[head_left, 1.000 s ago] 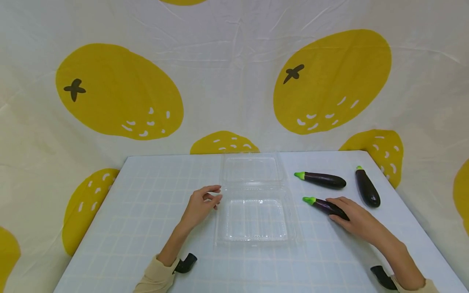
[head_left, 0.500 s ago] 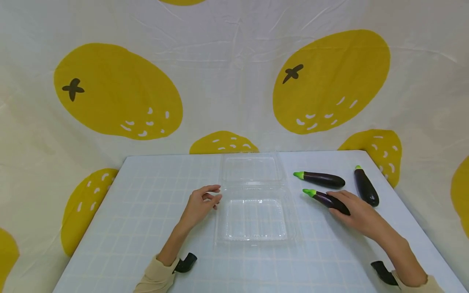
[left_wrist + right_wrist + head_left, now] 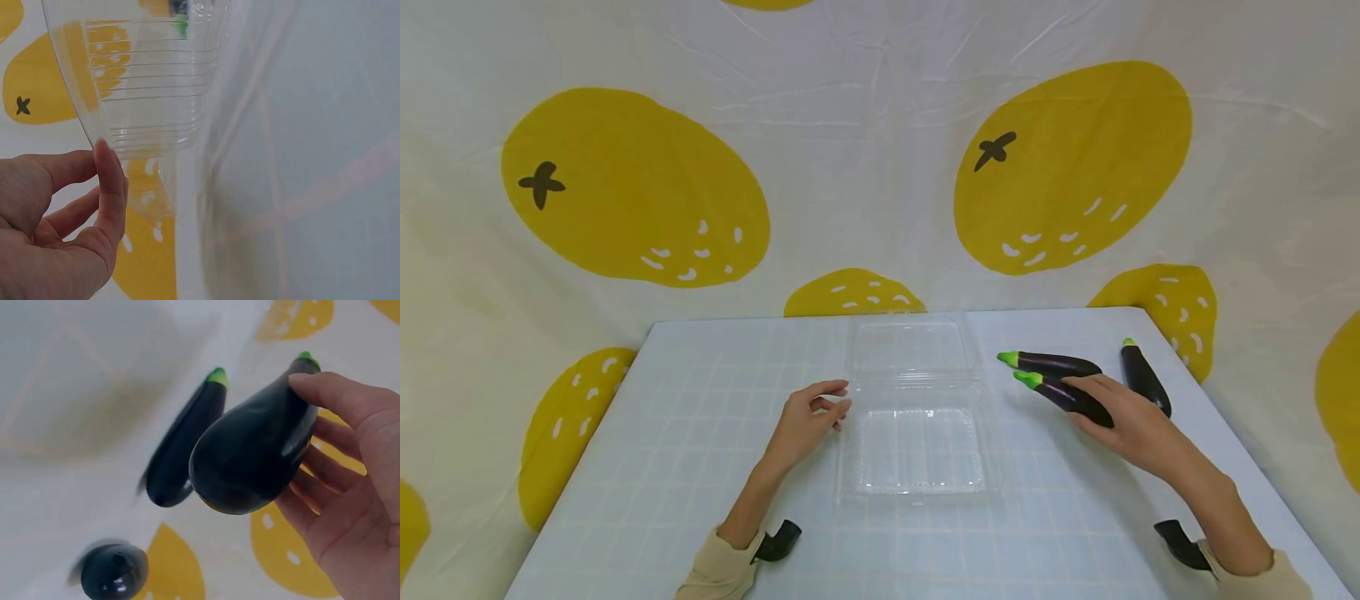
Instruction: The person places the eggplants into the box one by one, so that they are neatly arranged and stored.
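My right hand (image 3: 1131, 425) grips a dark purple eggplant (image 3: 1073, 400) with a bright green stem end pointing left. In the right wrist view, thumb and fingers lie on either side of this eggplant (image 3: 256, 450), held off the tabletop. Behind it lies a second eggplant (image 3: 1060, 363), partly overlapped by the held one; a third eggplant (image 3: 1142, 375) lies farther right. A clear plastic clamshell box (image 3: 917, 479) stands with its lid (image 3: 913, 346) folded back. At the box's left edge, my left hand (image 3: 801, 421) pinches the rim between thumb and finger, as the left wrist view shows.
A white table (image 3: 722, 375) with a faint grid pattern carries everything. Its back edge meets a white cloth backdrop (image 3: 865, 167) printed with large yellow fruit shapes. Black wrist mounts (image 3: 778, 540) sit at both cuffs.
My right hand has lifted the nearest eggplant and moved it back and slightly left, so it overlaps the one behind. My left hand has stayed at the box's edge.
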The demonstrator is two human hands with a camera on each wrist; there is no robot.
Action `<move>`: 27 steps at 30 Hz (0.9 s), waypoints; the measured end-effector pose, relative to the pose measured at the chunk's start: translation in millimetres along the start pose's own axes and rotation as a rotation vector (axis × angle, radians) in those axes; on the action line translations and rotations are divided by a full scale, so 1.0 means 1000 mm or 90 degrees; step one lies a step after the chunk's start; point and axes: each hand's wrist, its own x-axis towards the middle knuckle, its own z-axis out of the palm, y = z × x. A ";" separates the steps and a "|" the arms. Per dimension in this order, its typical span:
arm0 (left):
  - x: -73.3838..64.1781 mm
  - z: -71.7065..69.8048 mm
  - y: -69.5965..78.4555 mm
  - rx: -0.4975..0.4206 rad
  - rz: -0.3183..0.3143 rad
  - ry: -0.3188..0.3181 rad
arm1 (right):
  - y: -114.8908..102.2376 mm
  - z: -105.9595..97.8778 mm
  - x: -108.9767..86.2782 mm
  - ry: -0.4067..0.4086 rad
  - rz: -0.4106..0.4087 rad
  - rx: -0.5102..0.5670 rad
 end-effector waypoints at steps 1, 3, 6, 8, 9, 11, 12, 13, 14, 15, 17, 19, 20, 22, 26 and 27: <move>0.000 0.000 0.000 -0.001 -0.001 0.000 | -0.001 -0.001 0.001 -0.003 0.002 0.001; 0.000 -0.001 -0.001 -0.004 -0.005 0.000 | -0.003 -0.003 0.004 -0.009 0.008 0.001; 0.000 -0.001 -0.001 -0.004 -0.006 0.000 | -0.006 -0.006 0.007 -0.012 0.013 0.000; 0.000 -0.001 -0.001 -0.004 -0.005 0.000 | -0.009 -0.007 0.009 -0.008 0.012 0.001; 0.000 -0.001 -0.001 -0.004 -0.005 -0.001 | -0.010 -0.008 0.010 -0.005 0.011 0.001; 0.001 -0.001 -0.002 -0.005 -0.004 -0.002 | -0.013 -0.009 0.011 0.005 0.009 0.002; 0.001 -0.001 -0.002 -0.006 -0.004 -0.002 | -0.015 -0.010 0.012 0.011 0.007 0.003; 0.001 -0.001 -0.002 -0.007 -0.004 -0.003 | -0.017 -0.010 0.014 0.017 0.005 0.003; 0.001 -0.001 -0.003 -0.007 -0.004 -0.003 | -0.018 -0.010 0.015 0.024 0.001 0.003; 0.001 -0.001 -0.003 -0.009 -0.004 -0.004 | -0.020 -0.010 0.016 0.031 -0.004 0.005; 0.001 -0.001 -0.002 -0.011 -0.003 -0.005 | -0.023 -0.010 0.019 0.043 -0.014 0.007; 0.000 -0.001 -0.002 -0.012 0.000 -0.007 | -0.025 -0.010 0.021 0.053 -0.023 0.011; 0.000 -0.002 -0.001 -0.014 0.002 -0.009 | -0.027 -0.010 0.022 0.056 -0.027 0.015; 0.000 -0.002 -0.001 -0.016 0.006 -0.012 | -0.029 -0.009 0.025 0.060 -0.032 0.027; 0.001 -0.002 -0.001 -0.021 0.012 -0.015 | -0.033 -0.007 0.031 0.066 -0.048 0.057; 0.001 -0.002 -0.001 -0.021 0.014 -0.015 | -0.034 -0.006 0.032 0.066 -0.051 0.065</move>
